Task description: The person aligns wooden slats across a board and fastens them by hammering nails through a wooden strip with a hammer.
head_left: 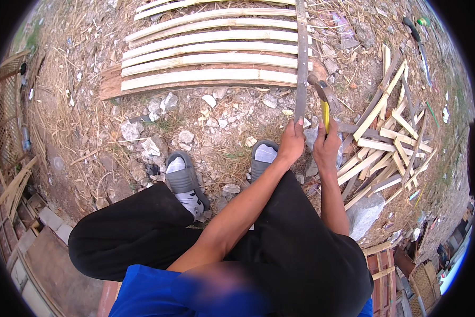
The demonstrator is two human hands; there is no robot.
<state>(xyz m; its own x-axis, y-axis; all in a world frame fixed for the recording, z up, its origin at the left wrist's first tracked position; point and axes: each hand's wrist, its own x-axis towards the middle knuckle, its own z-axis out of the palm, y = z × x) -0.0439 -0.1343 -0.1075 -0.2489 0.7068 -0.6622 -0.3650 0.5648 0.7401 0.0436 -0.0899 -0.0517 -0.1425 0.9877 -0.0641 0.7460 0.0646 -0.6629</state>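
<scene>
My left hand is closed on the near end of a long grey-brown wooden strip. That strip runs away from me across the right ends of several pale bamboo slats, laid side by side with gaps between them. In my right hand is a claw hammer, gripped by its yellow and black handle. The metal head is just right of the strip, near the end of the nearest slat. A reddish-brown board lies beneath the slats.
To my right is a heap of loose wood strips, with a large pale rock on its near side. A saw with a dark handle lies at far right. Stones and straw litter the ground by my sandals.
</scene>
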